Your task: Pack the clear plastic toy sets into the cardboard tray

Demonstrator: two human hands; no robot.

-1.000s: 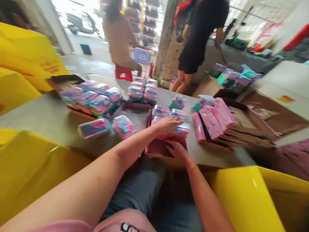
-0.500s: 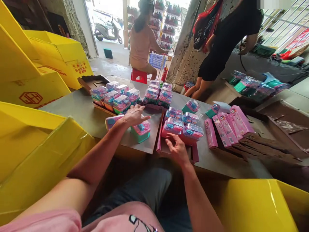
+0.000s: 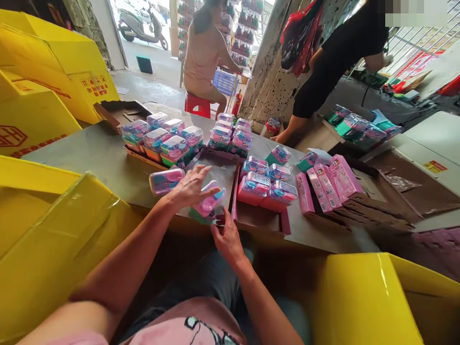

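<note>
A person sat at a grey counter (image 3: 89, 158), seen from their own head, both bare arms reaching forward. The left hand (image 3: 189, 189) lay palm-down with fingers (image 3: 201, 173) spread over a small clear-lidded plastic toy case with a pink inside and green base (image 3: 208, 203), touching its upper left side. The case sat at the counter's near edge, tilted, its long axis running from lower left to upper right, the far end pointing up and away toward the right. The right hand (image 3: 226, 239) met the case from below, at the near edge; its fingers were loosely curled against the case's lower end, though whether they pinched it could not be told.

Just left of the left hand lay a second clear case with purple contents (image 3: 166, 180), on its side. To the right, a shallow pink cardboard tray (image 3: 283, 224) held 4 similar cases. Beyond that lay flat pink printed cartons (image 3: 325, 184), fanned side by side. Glossy yellow cardboard boxes (image 3: 53, 230) stood on both sides of the person.
</note>
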